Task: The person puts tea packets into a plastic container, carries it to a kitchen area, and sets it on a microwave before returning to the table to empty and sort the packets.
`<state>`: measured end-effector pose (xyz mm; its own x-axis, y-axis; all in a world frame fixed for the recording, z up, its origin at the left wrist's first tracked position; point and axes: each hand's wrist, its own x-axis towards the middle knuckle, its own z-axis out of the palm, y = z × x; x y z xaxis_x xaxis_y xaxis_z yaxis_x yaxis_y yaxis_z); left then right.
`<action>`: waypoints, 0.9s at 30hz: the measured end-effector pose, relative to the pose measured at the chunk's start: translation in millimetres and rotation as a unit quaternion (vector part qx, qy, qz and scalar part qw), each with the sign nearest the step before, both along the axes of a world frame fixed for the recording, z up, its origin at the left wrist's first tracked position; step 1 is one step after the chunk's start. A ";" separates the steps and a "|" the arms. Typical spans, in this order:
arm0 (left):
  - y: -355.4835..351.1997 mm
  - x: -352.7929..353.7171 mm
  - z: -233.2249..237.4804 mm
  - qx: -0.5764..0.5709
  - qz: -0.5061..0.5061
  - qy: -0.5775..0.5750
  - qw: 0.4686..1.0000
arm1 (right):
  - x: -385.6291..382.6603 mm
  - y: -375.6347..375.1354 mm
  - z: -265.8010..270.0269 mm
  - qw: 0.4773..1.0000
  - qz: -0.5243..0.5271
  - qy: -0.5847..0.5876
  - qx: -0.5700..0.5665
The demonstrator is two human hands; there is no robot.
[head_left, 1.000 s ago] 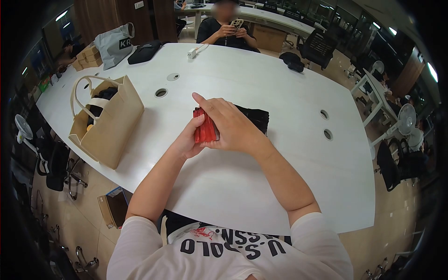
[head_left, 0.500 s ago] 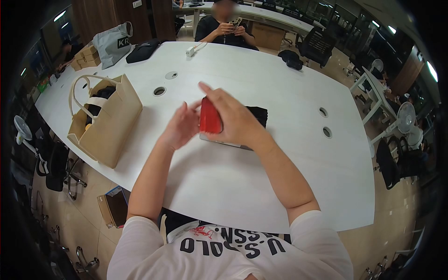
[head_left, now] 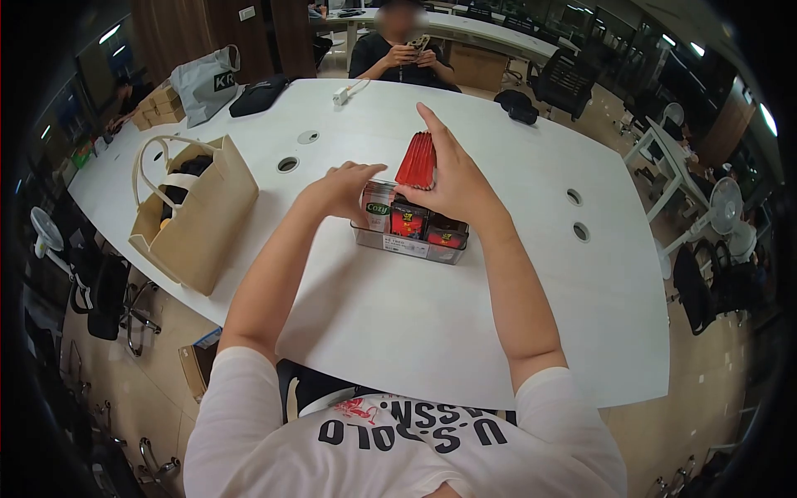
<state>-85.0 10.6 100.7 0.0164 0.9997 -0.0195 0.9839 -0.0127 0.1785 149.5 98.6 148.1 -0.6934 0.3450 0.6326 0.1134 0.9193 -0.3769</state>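
Note:
A fanned stack of thin red sachets is gripped in my right hand, thumb below and fingers raised behind. It is held above a clear plastic bin on the white table. Inside the bin, packets marked "Cozy" fill the left end, with red-and-black packets in the middle and right. My left hand is at the bin's left end, fingers stretched over the Cozy packets and thumb apart, lower down. Its palm side is partly hidden.
On the left of the white table stands a cream tote bag. Behind it are a grey bag, a black pouch and a white charger. A dark item lies at the far edge. Opposite sits a person holding a phone.
My hands have moved apart. The right hand carried the red sachets to the right and away from me; the left is at the bin's left end. The bin's contents now show.

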 end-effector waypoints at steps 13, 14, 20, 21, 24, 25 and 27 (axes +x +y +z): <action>-12.8 42.2 12.6 -0.082 0.047 0.022 0.995 | -5.1 -9.9 -19.2 0.997 0.073 -0.002 0.016; -17.9 44.0 14.6 -0.091 0.048 0.009 0.995 | -9.3 -15.7 -24.3 0.996 0.076 -0.040 0.024; -3.4 6.0 -34.8 -0.047 -0.034 -0.038 0.998 | -24.7 -57.1 -57.6 0.977 0.051 -0.159 0.133; -1.1 2.5 -39.2 -0.048 -0.041 -0.020 0.998 | -26.2 -57.9 -58.9 0.977 0.052 -0.149 0.143; 4.5 -6.7 -47.8 -0.063 -0.053 -0.004 0.997 | -31.4 -59.2 -63.7 0.976 0.052 -0.126 0.170; 4.2 -6.7 -42.7 -0.077 -0.054 -0.023 0.995 | -33.3 -59.3 -66.9 0.976 0.048 -0.121 0.176; 2.5 -8.1 -30.7 -0.103 -0.037 -0.061 0.992 | -36.4 -56.9 -71.9 0.978 0.045 -0.112 0.172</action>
<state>-93.1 13.0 70.0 0.1042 0.9707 -0.2165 0.9524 -0.0347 0.3028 113.2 41.6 76.3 -0.8458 0.0691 0.5290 0.0702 0.9974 -0.0181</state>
